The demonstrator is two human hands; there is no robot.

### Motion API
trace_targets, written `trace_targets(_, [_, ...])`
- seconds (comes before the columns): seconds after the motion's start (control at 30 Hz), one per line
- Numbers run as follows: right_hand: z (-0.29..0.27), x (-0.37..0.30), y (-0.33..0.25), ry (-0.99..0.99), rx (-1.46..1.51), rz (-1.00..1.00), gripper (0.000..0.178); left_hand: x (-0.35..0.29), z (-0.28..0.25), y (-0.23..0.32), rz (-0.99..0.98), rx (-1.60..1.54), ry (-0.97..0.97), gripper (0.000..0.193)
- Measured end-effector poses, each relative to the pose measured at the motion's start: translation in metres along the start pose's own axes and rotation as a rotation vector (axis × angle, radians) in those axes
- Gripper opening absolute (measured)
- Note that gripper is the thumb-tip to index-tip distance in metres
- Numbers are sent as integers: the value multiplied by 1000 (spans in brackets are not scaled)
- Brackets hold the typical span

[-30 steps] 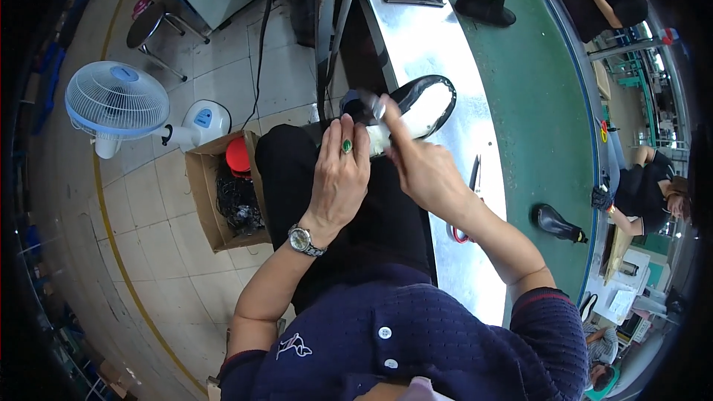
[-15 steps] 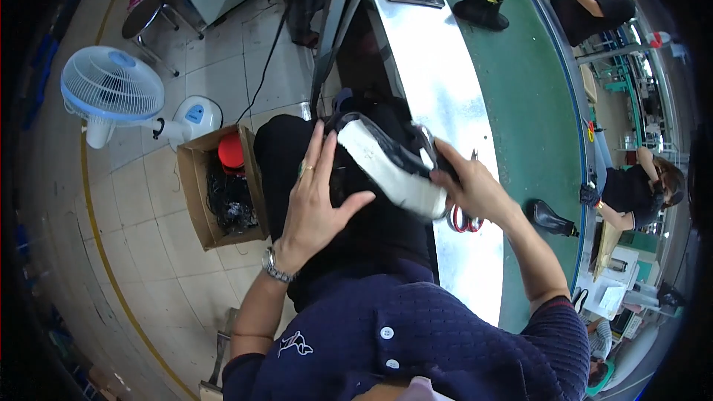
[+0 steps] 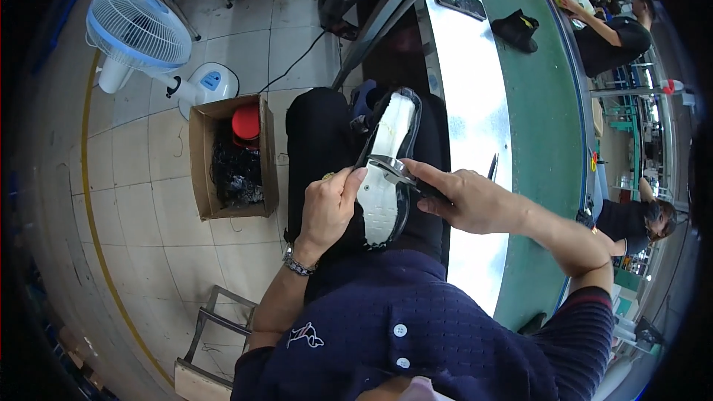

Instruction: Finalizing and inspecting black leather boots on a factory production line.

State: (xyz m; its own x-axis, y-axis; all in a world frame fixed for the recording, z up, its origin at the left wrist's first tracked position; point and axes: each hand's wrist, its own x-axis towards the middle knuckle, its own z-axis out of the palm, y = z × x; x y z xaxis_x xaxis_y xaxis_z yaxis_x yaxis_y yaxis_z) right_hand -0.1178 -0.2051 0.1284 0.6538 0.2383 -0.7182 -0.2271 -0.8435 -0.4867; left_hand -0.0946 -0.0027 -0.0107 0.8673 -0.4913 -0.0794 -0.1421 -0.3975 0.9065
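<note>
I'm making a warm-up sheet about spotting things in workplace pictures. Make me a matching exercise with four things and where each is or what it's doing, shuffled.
Things:
1. Shoe
2. Phone
3. Red container
4. Right hand

Places and states:
A. Inside the open cardboard box
B. Gripping a metal-headed tool
C. Lying on the shiny metal bench
D. Over the person's lap, white side facing up

Right pairs: 1-D, 2-C, 3-A, 4-B
</note>
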Motion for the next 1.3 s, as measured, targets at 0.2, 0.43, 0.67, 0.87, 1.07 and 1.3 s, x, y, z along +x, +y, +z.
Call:
trace_targets(0.2, [-12,7,-22,-133,-187,40,55,-3,11,2,307,391,42,22])
trace_targets(0.43, [21,9,17,-102,38,-27,69,-5,19,2,264,185,126,34])
trace_targets(0.67, [36,8,40,-51,32,-75,74,9,2,-12,-408,-1307,-591,86])
trace_targets(0.87, [46,8,57,68,39,-199,74,32,34,-21,-611,-1481,-430,81])
trace_targets(1.07, [44,3,59,123,50,-233,73,39,35,10,-716,-1307,-335,78])
trace_targets(1.3, [-44,0,13,-226,-238,-68,59,42,34,-6,-605,-1218,-346,77])
